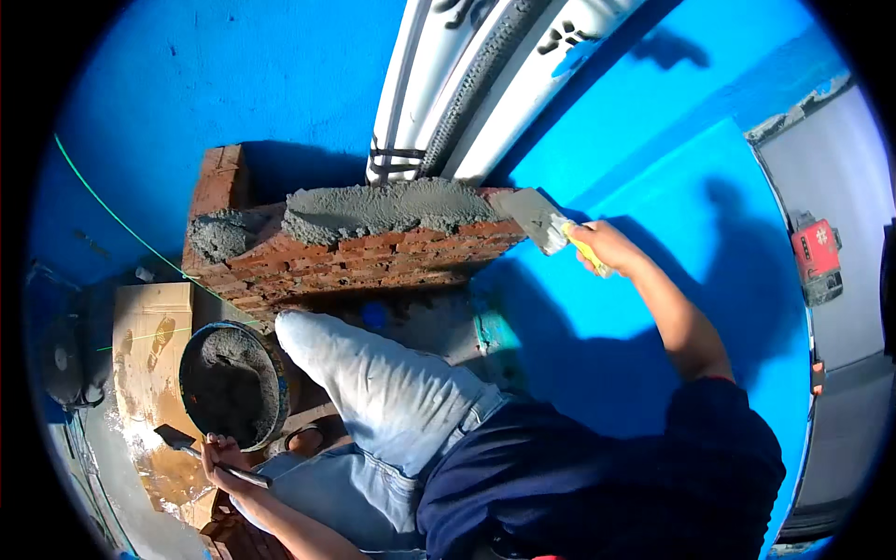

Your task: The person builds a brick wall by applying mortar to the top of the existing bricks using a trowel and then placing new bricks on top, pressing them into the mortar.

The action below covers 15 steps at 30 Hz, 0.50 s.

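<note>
My right hand (605, 248) is closed round the yellow handle of a putty knife (532, 215). The knife's wide grey blade touches the right end of a low brick wall (373, 257), by the mortar. Wet grey mortar (383, 207) lies in a thick, uneven layer along the wall's top. Down at the lower left, my left hand (224, 457) grips a hand tool (177, 439) with a dark flat head and a long, slim handle. Just beyond that hand stands a round bucket (282, 378) holding grey mortar.
White pipes (411, 84) and a ribbed grey one rise behind the wall, against blue painted walls (280, 65). A green line (112, 214) crosses the left side. Stained cardboard (140, 355) lies beside the bucket. A red device (817, 250) sits at the far right.
</note>
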{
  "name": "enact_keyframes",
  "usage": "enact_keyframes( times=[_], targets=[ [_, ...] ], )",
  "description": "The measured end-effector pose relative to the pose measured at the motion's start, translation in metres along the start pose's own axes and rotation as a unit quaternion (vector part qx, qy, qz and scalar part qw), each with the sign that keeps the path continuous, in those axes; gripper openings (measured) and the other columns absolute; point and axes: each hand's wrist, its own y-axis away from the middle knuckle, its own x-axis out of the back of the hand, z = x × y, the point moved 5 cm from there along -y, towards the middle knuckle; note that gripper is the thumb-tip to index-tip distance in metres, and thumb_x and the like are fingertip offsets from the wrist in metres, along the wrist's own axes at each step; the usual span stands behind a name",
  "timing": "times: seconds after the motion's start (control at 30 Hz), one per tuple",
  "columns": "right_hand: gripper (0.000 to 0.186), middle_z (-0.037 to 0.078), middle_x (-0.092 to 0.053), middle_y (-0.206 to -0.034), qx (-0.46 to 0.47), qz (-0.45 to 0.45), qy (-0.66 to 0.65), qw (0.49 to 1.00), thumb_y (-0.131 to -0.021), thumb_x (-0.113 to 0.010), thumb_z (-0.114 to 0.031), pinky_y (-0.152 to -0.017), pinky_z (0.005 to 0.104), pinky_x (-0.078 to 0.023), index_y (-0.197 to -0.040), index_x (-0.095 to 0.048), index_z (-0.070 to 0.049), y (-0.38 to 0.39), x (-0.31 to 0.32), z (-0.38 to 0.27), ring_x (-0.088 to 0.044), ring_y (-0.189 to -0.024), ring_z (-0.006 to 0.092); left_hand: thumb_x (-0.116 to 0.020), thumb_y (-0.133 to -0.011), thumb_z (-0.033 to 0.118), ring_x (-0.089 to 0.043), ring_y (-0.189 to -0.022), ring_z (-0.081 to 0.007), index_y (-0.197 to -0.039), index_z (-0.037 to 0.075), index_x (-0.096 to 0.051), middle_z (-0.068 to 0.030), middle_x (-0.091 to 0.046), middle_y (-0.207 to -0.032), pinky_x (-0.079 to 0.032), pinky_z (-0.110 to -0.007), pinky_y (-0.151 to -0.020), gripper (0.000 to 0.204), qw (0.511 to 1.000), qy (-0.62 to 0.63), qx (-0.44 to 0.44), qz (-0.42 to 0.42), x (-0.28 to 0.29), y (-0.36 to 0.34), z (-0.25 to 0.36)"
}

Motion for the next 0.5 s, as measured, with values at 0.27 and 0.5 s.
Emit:
enact_keyframes(
  times=[0.27, 0.5],
  targets=[
    [0.031, 0.015, -0.068, -0.089, 0.238, 0.227, 0.453, 0.829, -0.083, -0.068, -0.027, -0.075, 0.0500, -0.052, -0.107, -0.063, -0.007, 0.003, -0.010, -0.062, -0.066, -0.087, 0.0391, -0.051, -0.097, 0.017, -0.053, -0.078, -0.0164, -0.070, 0.009, -0.050, -0.0082, -0.060, -0.094, -0.044, -0.032, -0.077, 0.028, 1.000, 0.002, 0.011, -0.024, -0.022, -0.001, -0.002],
    [0.039, 0.014, -0.064, -0.108, 0.295, 0.167, 0.477, 0.811, -0.075, -0.068, -0.017, -0.080, 0.0504, -0.052, -0.112, -0.057, -0.008, -0.062, -0.076, -0.063, -0.064, -0.097, 0.0348, -0.052, -0.095, 0.015, -0.056, -0.079, -0.0163, -0.067, 0.012, -0.044, -0.0077, -0.060, -0.093, -0.045, -0.032, -0.075, 0.029, 1.000, 0.006, 0.003, -0.019, -0.020, 0.003, -0.004]
  ],
)
